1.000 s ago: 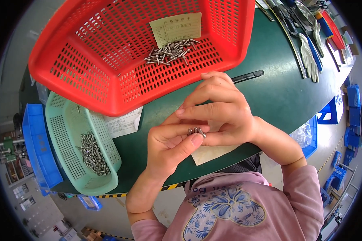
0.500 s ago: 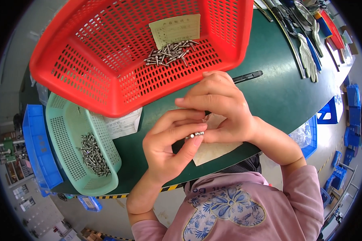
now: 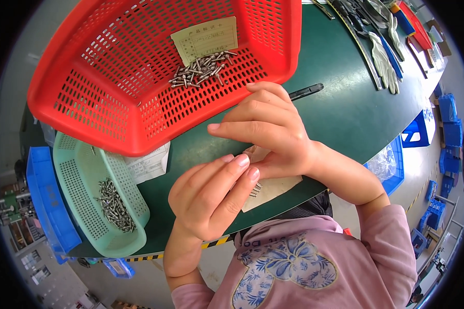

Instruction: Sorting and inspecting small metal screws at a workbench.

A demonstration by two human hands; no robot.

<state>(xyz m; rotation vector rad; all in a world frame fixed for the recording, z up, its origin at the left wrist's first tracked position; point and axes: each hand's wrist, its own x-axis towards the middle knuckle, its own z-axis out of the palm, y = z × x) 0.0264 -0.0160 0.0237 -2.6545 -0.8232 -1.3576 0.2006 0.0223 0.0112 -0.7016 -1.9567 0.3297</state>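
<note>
A few small headed metal pins point(image 3: 255, 190) are pinched in the left hand point(image 3: 214, 198), between the thumb and the bent fingertips; their ends are seen sticking out just beside the thumb, above a beige sheet point(image 3: 278, 191). How many are gripped cannot be told, as they are partly covered. The right hand point(image 3: 270, 129) is held just beyond, its fingers spread wide and curved, with the index finger pointed to the left. Its thumb is brought to the left fingertips, where the tip is hidden; whether a pin is touched by it cannot be told.

Beyond the hands, a large red perforated basket point(image 3: 134, 143) is set on a dark green table point(image 3: 340, 123). A loose heap of pins point(image 3: 198, 70) is contained in it, with a pale yellow-green card point(image 3: 206, 40) stood behind the heap. To the left, a smaller mint-green basket point(image 3: 119, 250) is partly overhung by the red one, and a second pile of pins point(image 3: 116, 207) is held in it. A white printed sheet point(image 3: 153, 164) is laid between the baskets and the hands. At the far right, white gloves point(image 3: 384, 64) are laid among tools.
</note>
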